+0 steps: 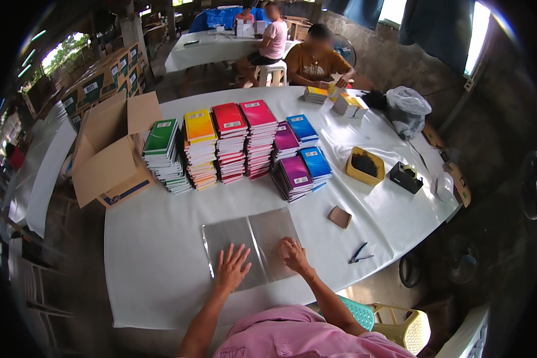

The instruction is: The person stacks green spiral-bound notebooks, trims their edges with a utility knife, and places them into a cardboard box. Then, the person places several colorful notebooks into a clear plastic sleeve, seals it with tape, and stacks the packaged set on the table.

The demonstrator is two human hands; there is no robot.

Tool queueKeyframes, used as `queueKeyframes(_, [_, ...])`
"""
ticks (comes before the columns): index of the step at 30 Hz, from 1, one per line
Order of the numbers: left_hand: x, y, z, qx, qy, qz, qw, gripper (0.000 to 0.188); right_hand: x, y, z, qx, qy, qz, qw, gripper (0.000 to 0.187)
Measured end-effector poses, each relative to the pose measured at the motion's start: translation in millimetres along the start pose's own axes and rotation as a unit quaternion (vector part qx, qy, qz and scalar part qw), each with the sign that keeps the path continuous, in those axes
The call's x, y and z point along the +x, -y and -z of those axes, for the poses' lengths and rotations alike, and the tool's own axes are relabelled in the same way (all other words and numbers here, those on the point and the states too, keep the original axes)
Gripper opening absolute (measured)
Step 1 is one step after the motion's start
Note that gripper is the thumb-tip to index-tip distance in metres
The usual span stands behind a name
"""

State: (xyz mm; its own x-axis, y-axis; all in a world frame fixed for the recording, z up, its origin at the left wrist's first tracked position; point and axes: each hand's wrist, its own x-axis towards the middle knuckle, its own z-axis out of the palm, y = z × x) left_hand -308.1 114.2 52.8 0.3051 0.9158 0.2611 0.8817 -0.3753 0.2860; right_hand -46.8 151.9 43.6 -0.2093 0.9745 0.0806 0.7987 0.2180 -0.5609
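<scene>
Clear plastic sheets (259,238) lie on the white-covered table in front of me, a pale seam running down their middle. Spread flat on the left half is my left hand (232,269), its fingers apart and nothing in them. My right hand (293,255) is at the right part of the plastic, fingers curled together against it, a ring on one finger. Beyond the sheets stand stacked notebooks: green (164,134), yellow (199,126), red (228,118), pink (258,113), purple (295,172) and blue (315,161).
An open cardboard box (107,161) stands left. On the right are a yellow container (365,166), a black holder (406,178), a brown square piece (340,217) and blue-handled nippers (359,253). A co-worker (319,59) handles yellow notebooks across the table; a plastic bag (407,110) sits nearby.
</scene>
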Motion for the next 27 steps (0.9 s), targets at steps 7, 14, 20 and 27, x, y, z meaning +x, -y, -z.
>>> queueKeyframes(7, [-2, -1, -2, -0.016, 0.002, -0.001, 1.0, 0.053, -3, -3, -5, -0.017, 0.041, -0.047, 0.998, 0.058])
queueKeyframes(14, [-5, 8, 8, -0.086, 0.057, -0.002, 0.995, 0.056, -7, 6, -8, -0.008, -0.01, -0.028, 1.0, 0.051])
queueKeyframes(20, [-8, 50, 25, -0.051, 0.007, 0.121, 0.991, 0.058, 0, -12, -26, -0.046, -0.051, -0.038, 0.997, 0.038])
queueKeyframes(27, [-78, 129, 37, 0.058, -0.048, 0.191, 0.979, 0.064, -3, 16, -23, -0.01, -0.028, -0.048, 0.998, 0.046])
